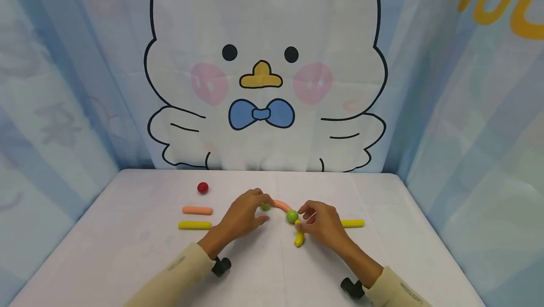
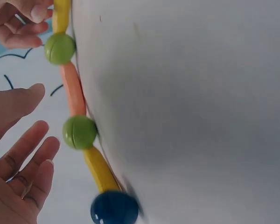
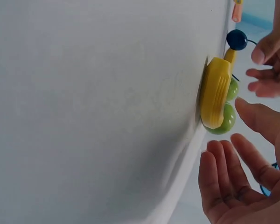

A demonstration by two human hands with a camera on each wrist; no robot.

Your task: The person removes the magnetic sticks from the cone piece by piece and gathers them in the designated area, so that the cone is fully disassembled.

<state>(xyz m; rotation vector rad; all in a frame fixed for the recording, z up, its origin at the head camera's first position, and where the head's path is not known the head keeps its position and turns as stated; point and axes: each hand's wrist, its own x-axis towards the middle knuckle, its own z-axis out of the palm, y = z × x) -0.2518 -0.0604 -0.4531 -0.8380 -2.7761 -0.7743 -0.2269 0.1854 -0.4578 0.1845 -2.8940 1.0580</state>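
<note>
A chain of toy sticks and balls lies on the table between the hands. It has a bent orange stick (image 1: pixel 281 204) joining two green balls, one on the left (image 1: pixel 265 207) and one on the right (image 1: pixel 292 216). From the right ball a bent yellow stick (image 1: pixel 299 238) points toward the front. In the left wrist view another yellow stick (image 2: pixel 100 170) runs from the other green ball to a dark blue ball (image 2: pixel 114 207). My left hand (image 1: pixel 242 215) hovers beside the left green ball, fingers spread. My right hand (image 1: pixel 323 222) is beside the yellow stick, loosely spread and holding nothing.
Toward the table's back left lies a red ball (image 1: pixel 202 187). In front of it are a straight orange stick (image 1: pixel 197 210) and a yellow stick (image 1: pixel 194 225). One more yellow stick (image 1: pixel 353 223) lies right of my right hand. A printed curtain hangs behind the white table (image 1: pixel 255 278).
</note>
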